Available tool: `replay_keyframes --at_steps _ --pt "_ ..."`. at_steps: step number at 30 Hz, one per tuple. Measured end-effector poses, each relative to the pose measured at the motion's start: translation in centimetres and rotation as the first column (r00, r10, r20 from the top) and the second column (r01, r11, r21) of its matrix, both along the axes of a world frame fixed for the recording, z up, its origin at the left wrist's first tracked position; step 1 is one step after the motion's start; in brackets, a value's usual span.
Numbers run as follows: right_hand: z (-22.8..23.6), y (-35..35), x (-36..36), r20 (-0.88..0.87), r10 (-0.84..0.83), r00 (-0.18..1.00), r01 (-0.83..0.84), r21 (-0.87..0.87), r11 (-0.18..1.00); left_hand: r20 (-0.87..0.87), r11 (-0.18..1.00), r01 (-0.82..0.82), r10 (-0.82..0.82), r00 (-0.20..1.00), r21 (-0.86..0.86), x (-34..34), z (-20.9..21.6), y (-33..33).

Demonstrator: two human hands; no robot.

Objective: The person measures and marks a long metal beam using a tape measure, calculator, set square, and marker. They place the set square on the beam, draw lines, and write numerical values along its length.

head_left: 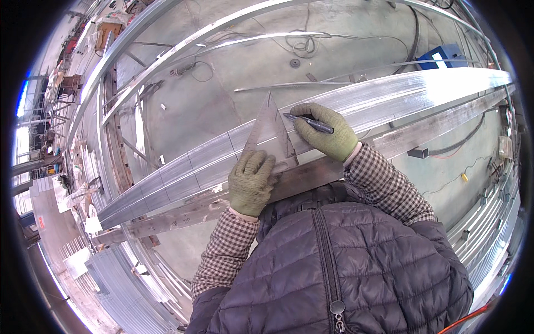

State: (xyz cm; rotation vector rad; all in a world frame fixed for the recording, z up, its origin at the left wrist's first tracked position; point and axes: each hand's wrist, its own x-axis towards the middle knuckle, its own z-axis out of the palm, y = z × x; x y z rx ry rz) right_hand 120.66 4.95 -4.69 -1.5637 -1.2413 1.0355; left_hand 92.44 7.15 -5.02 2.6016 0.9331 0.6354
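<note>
Gloved hands at a long bright profile, workshop floor all round

Profile [356,108]: shiny metal, ridged lengthwise, thin dark lines across its left half, strong glare toward its right end. Dull bar [167,220] runs along its near side. Set square [260,133] lies across the profile's middle, point toward the far edge. Left hand [252,182] rests on the square's near-left part, fingers slightly bent; whether they pinch its edge, cannot tell. Right hand [329,132] above the profile, fingers closed round a dark pen [317,124], tip just beside the square's right side.

Room: grey floor [211,108]. Beyond the profile, loose cable [303,44] and, toward its right end, a blue box [443,58]. Near side of the profile's left end, stacked grey sheets [125,286]; near side of its right end, a short square tube [418,153].
</note>
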Motion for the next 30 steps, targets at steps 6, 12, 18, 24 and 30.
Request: replay_keyframes --at_steps 6,12,18,24,30 --pt "-0.1 1.8 -0.8 -0.01 -0.008 1.0 0.007 -0.07 0.998 0.014 1.0 0.012 -0.013 1.0 0.005 -0.3 -0.2 0.1" --pt "0.6 1.7 -1.1 0.021 -0.046 0.999 0.047 -0.072 0.996 0.015 1.0 0.015 -0.015 1.0 0.003 -0.3 -0.2 0.2" --pt "0.8 1.0 -1.1 -0.024 -0.011 1.0 0.01 -0.065 0.998 0.02 0.999 0.019 -0.019 1.0 0.027 -0.3 -0.4 0.3" --pt "2.6 -3.8 -0.7 0.132 0.116 0.984 -0.111 -0.048 0.993 0.008 0.999 0.031 -0.031 0.999 0.028 -0.5 -0.5 0.5" --pt "4.5 -9.0 0.3 0.153 0.213 0.965 -0.198 -0.104 0.975 -0.011 0.999 0.034 -0.035 0.999 -0.033 -0.7 -0.4 0.6"
